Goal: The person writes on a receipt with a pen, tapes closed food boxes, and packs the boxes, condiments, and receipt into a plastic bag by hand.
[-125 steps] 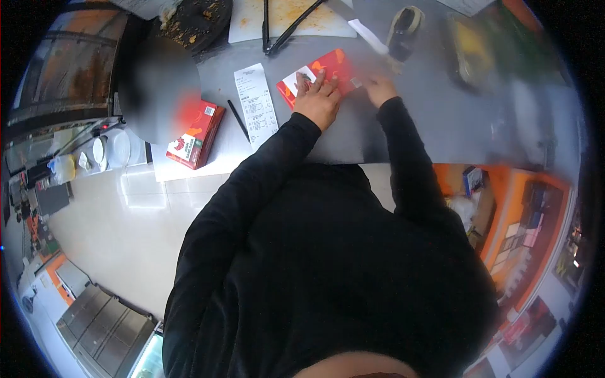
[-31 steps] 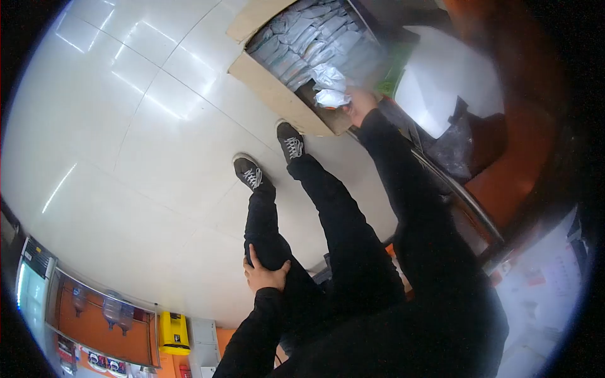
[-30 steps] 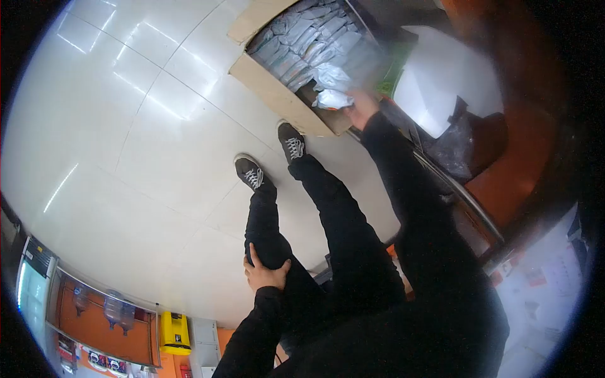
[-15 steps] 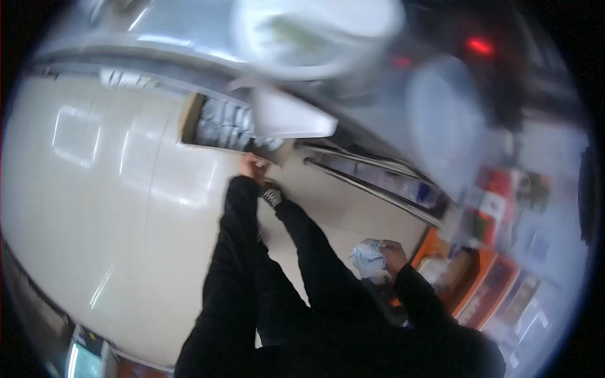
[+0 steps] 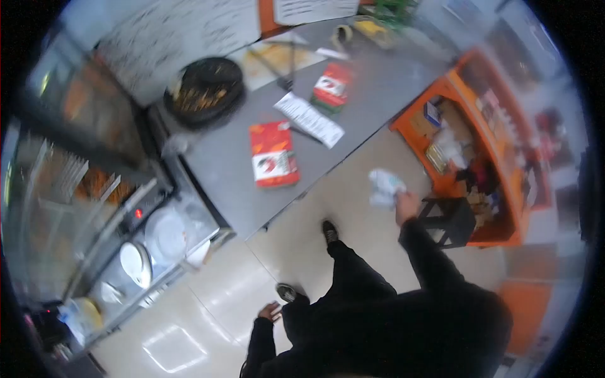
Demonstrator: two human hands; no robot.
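Right now, the right hand [image 5: 408, 206] is closed on a crumpled white packet [image 5: 385, 187], holding it out over the tiled floor [image 5: 355, 185], between the grey counter [image 5: 217, 165] and an open orange cabinet [image 5: 466, 88]. A black frame [image 5: 465, 220] stands just beyond that wrist, in front of the cabinet. Meanwhile the left hand [image 5: 270, 312] hangs low by the left knee, its fingers loosely apart. Two red boxes lie on the counter: the nearer box [image 5: 274, 154] sits close to the edge, the farther box [image 5: 331, 86] just past a printed slip [image 5: 309, 120]. Black tongs [image 5: 287, 82] reach from beside the slip onto a stained white board [image 5: 268, 60], near a round black pan [image 5: 205, 94] with brown scraps in it. Blur hides the packet's print.
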